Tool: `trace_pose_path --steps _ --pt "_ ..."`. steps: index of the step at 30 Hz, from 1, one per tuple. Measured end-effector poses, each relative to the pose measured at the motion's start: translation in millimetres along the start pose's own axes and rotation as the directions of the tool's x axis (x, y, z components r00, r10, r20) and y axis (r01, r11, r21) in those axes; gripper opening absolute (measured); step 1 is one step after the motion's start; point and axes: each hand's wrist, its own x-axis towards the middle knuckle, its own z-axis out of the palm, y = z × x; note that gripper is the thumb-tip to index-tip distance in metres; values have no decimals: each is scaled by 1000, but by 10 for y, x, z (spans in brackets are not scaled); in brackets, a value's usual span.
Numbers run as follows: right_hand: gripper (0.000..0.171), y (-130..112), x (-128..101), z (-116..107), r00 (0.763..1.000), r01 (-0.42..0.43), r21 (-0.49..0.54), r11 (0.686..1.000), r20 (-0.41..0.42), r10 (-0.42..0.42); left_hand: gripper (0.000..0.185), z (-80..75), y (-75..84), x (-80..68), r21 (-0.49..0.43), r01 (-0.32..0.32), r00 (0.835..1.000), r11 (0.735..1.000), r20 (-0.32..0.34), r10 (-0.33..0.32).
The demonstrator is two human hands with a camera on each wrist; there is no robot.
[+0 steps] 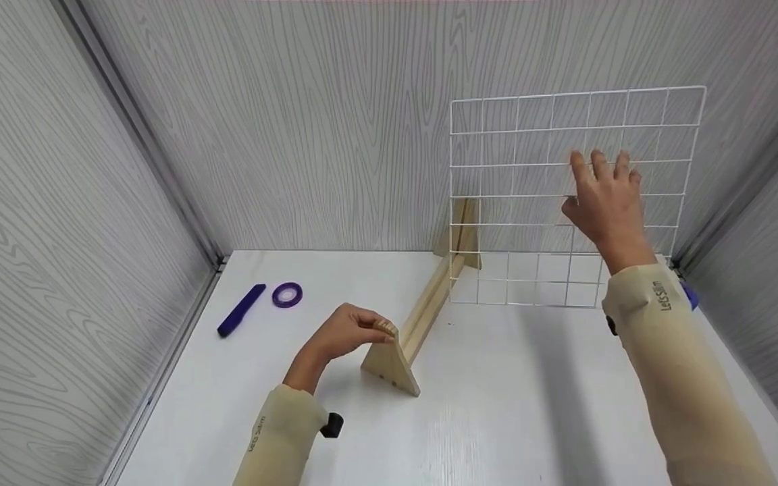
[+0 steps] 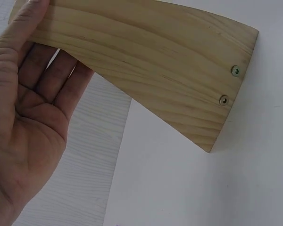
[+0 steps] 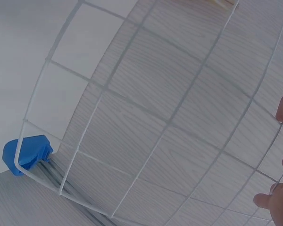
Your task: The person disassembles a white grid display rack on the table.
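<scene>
My left hand (image 1: 348, 331) grips the narrow top of the near triangular end (image 1: 389, 368) of a wooden stand. In the left wrist view, thumb and fingers lie on opposite sides of that wooden end piece (image 2: 151, 52), which has two bolt heads near its wide base. Two parallel rails (image 1: 426, 307) lead back to a matching far end (image 1: 470, 233). To the right, my right hand (image 1: 608, 202) holds a white wire grid panel (image 1: 516, 196) upright, fingers spread over its wires. The panel's left edge overlaps the far end of the stand in the head view.
At the left of the white table (image 1: 497, 405) lie a long dark purple tool (image 1: 242, 310) and a purple ring-shaped roll (image 1: 276, 295). A blue object (image 3: 26, 153) sits at the right back corner, partly behind the right sleeve. Wood-grain walls (image 1: 335, 135) enclose the table's back and sides.
</scene>
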Motion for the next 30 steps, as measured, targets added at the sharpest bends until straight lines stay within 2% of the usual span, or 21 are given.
trace_pose_path --steps 5,14,30 --pt "69 4 -14 19 1000 -5 19 1000 16 5 17 91 -11 -45 -49 23 999 999 -48 -25" --pt "66 12 30 34 1000 -15 37 999 -4 15 19 243 16 -116 -75 17 991 997 -129 -26" --pt "67 -13 26 -36 998 -45 47 998 55 43 15 471 140 -291 -83 -35 978 996 -209 17"
